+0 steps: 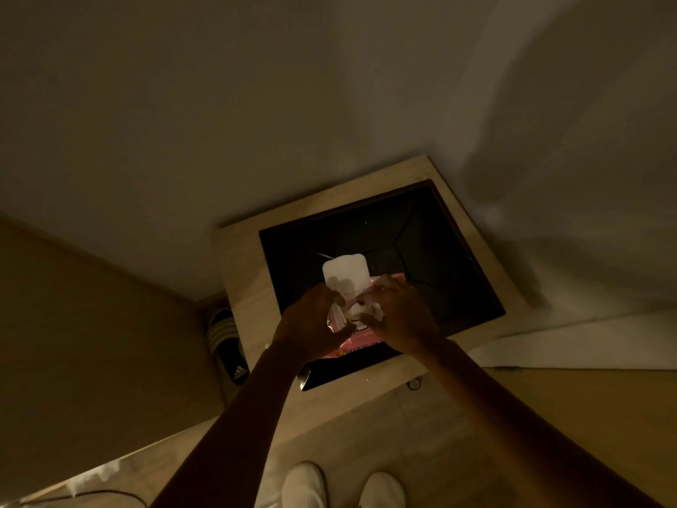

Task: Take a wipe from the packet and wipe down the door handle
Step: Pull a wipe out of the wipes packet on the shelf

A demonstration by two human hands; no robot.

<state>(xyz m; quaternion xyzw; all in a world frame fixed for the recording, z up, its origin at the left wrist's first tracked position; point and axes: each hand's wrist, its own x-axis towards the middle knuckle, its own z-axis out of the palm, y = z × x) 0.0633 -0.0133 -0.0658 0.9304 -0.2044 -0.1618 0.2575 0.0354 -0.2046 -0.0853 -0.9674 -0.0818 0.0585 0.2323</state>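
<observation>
A pink wipe packet (361,348) lies on a black square surface set into a wooden table (249,284). Its white flip lid (344,271) stands open, pointing away from me. Both hands are on the packet's top. My left hand (311,322) pinches the white wipe (339,317) at the opening with thumb and fingers. My right hand (401,317) presses down on the packet beside the opening. The door handle is not in view.
The black inset panel (421,251) fills most of the tabletop. A black striped slide sandal (227,346) lies on the floor left of the table. A small ring (414,384) sits near the table's front edge. My white-socked feet (340,485) are below. Plain walls stand behind.
</observation>
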